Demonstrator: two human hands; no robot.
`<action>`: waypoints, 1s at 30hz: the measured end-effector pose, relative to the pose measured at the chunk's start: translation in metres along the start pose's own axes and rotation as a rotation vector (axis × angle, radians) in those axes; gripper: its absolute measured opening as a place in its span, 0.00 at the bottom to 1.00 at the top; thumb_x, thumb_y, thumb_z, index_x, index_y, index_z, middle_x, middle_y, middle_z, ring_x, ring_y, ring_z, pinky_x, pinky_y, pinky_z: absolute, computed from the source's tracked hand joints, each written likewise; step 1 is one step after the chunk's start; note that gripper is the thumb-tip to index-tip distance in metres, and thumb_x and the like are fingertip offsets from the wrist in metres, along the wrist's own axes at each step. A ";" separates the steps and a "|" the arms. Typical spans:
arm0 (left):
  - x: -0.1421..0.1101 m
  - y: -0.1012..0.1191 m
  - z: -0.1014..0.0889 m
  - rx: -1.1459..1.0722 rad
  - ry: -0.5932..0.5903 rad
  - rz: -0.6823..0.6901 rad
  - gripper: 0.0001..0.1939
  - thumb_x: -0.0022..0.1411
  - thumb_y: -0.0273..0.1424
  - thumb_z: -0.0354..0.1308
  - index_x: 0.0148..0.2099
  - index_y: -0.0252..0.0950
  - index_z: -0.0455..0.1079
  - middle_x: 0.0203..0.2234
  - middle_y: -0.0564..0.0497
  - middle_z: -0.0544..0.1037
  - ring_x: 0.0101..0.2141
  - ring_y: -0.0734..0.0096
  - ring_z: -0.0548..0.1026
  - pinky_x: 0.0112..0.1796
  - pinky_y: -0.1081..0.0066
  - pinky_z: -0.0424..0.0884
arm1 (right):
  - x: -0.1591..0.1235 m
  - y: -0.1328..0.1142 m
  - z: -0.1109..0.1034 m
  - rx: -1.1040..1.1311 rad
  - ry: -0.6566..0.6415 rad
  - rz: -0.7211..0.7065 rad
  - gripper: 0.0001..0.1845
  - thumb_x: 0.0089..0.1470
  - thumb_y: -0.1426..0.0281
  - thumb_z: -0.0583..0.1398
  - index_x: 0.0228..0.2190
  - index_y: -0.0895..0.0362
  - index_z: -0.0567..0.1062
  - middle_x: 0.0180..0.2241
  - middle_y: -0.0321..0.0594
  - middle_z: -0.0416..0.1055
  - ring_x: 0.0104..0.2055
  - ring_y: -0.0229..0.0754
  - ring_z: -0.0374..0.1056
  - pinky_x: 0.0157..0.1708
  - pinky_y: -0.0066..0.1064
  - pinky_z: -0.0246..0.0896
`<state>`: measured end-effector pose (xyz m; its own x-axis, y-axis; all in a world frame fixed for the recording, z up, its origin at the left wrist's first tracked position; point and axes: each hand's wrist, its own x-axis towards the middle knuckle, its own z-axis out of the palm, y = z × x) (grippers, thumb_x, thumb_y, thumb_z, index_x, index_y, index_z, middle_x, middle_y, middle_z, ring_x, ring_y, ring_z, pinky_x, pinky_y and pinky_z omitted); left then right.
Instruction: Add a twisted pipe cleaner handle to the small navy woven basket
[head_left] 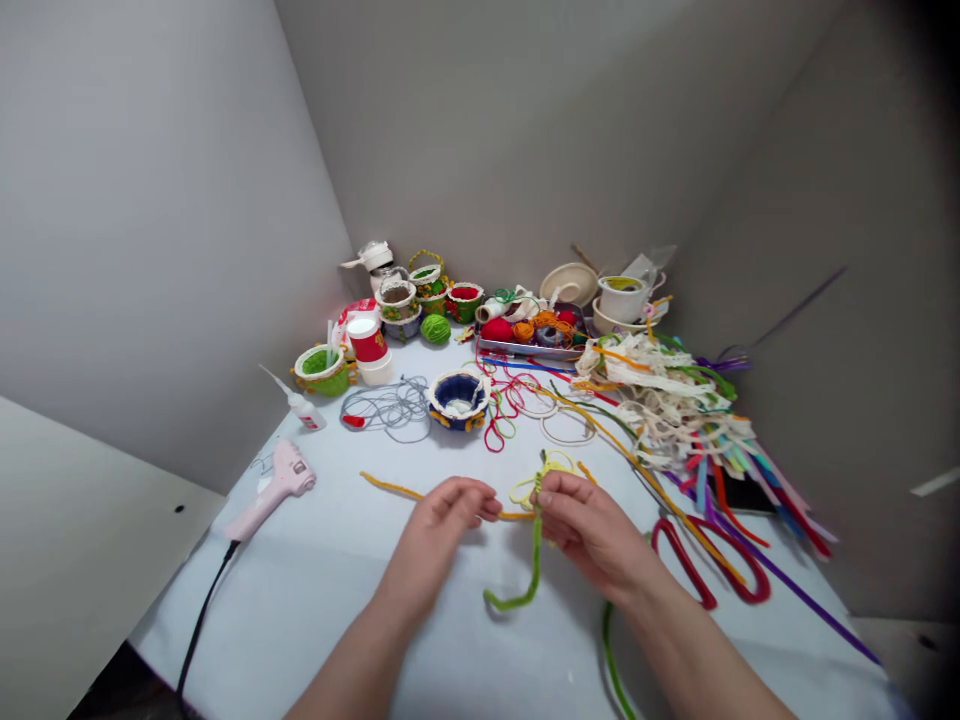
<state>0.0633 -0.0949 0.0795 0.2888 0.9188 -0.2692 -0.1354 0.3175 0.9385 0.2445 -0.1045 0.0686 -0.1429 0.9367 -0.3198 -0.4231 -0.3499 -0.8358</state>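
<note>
My right hand [589,520] pinches a green pipe cleaner [536,560], coiled at the top near the fingertips, its free end hanging down and bending left. To the left, my left hand [442,525] has loosely curled fingers with nothing visible in them. An orange pipe cleaner [390,487] passes behind the left hand; it appears to lie on the table. Pale yellow loops [559,463] show just beyond the right fingertips, partly hidden. Below the right wrist lies another green strand [611,660].
Red scissor handles [681,565] lie right of my right arm, beside a heap of pipe cleaners [652,390]. A pink glue gun [274,490] with a black cord rests at left. Ahead stand a blue woven basket [459,400], grey cord [390,405] and a yarn tray [532,350].
</note>
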 end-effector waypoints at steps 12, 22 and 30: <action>-0.017 -0.017 0.036 -0.251 -0.013 -0.111 0.10 0.55 0.34 0.62 0.29 0.34 0.66 0.20 0.53 0.72 0.22 0.78 0.66 0.27 0.74 0.62 | -0.004 0.009 0.009 0.114 -0.041 0.020 0.16 0.42 0.65 0.69 0.21 0.58 0.68 0.14 0.26 0.55 0.17 0.28 0.47 0.20 0.24 0.42; -0.021 -0.014 0.034 -0.578 -0.264 -0.273 0.14 0.60 0.35 0.56 0.25 0.31 0.66 0.15 0.52 0.68 0.15 0.79 0.62 0.19 0.77 0.56 | -0.008 0.007 0.011 0.199 -0.122 0.023 0.14 0.40 0.66 0.71 0.25 0.58 0.72 0.18 0.29 0.62 0.19 0.27 0.50 0.20 0.22 0.44; -0.018 -0.028 0.033 -0.689 -0.419 -0.340 0.15 0.58 0.38 0.60 0.27 0.32 0.66 0.16 0.53 0.67 0.16 0.79 0.63 0.18 0.78 0.57 | -0.007 0.008 0.011 0.156 -0.173 0.087 0.14 0.40 0.65 0.70 0.24 0.60 0.73 0.17 0.29 0.61 0.18 0.26 0.49 0.20 0.21 0.42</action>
<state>0.0929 -0.1279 0.0656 0.7243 0.6292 -0.2819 -0.4819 0.7544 0.4457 0.2325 -0.1137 0.0693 -0.3303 0.8964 -0.2955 -0.5336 -0.4356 -0.7249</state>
